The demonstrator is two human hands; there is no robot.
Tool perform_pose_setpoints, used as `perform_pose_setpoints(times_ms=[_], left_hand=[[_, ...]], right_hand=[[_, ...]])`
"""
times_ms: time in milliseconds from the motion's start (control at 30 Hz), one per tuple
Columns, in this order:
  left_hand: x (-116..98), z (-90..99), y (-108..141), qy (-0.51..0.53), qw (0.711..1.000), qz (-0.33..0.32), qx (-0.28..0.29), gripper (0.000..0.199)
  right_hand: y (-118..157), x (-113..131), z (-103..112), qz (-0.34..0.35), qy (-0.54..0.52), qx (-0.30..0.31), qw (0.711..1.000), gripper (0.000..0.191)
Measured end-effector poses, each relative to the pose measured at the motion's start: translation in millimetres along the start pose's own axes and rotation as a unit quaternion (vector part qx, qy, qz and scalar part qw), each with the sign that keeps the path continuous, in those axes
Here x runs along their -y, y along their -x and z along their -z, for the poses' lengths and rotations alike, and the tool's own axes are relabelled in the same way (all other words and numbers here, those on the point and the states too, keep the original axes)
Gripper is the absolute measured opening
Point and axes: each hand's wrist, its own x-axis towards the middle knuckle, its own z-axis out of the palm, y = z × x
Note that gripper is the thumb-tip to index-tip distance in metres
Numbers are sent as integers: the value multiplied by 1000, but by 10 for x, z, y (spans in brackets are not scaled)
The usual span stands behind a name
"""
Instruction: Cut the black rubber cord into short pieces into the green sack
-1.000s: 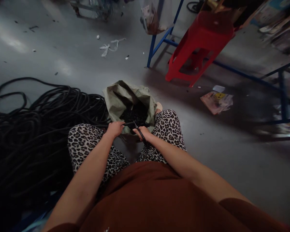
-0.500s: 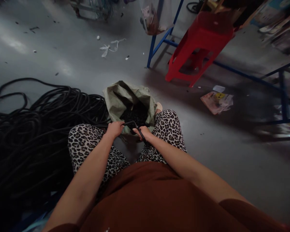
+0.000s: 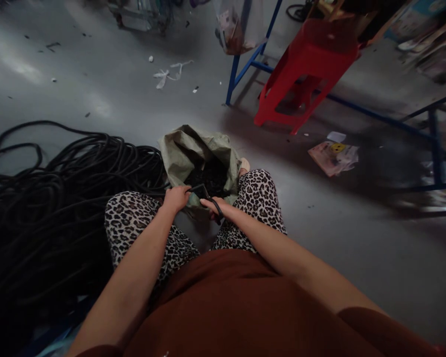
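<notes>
Between my knees stands an open greenish woven sack (image 3: 174,153) with dark pieces (image 3: 208,179) inside. My left hand (image 3: 176,198) grips a black rubber cord (image 3: 197,188), whose short end sticks out over the sack's near rim. In my right hand (image 3: 221,206) are black-handled scissors (image 3: 219,210), their blades by the cord's end. Whether the blades touch the cord is too small to tell. A large tangled heap of the same kind of black cord (image 3: 107,153) lies on the floor at my left.
A red plastic stool (image 3: 319,59) stands ahead on the right beside a blue metal frame (image 3: 241,74). Printed plastic packaging (image 3: 334,156) lies on the floor to the right. White scraps (image 3: 163,77) litter the floor ahead, and a clear bag (image 3: 238,29) hangs at the top.
The scissors have turned in my right hand, with the handle loops more spread and the blades more upright at the cord's end. My left hand stays nearly in place.
</notes>
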Motion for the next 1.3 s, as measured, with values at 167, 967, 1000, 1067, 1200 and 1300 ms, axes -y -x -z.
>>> perform_pose_setpoints(times_ms=[167,967,1000,1067,1200,1300], left_hand=[[11,-33,-13,5,1000,-3,2,37],[13,-109,-35,24,997,-60,40,38],[18,-116,-42,26,997,-61,39,38],[23,-129,-52,30,997,-61,37,38],[14,-133,-52,36,997,-48,43,38],[3,-112,-36,42,998,-36,40,37]], right_hand=[[-51,-11,-47,1,-4,18,1000,62],[-61,51,-62,-40,-25,-17,999,54],[-60,48,-63,-37,-25,-22,999,53],[-52,48,-64,-31,-32,-29,999,52],[-41,45,-72,-27,-36,-38,998,49],[-38,44,-75,-18,-31,-54,998,47]])
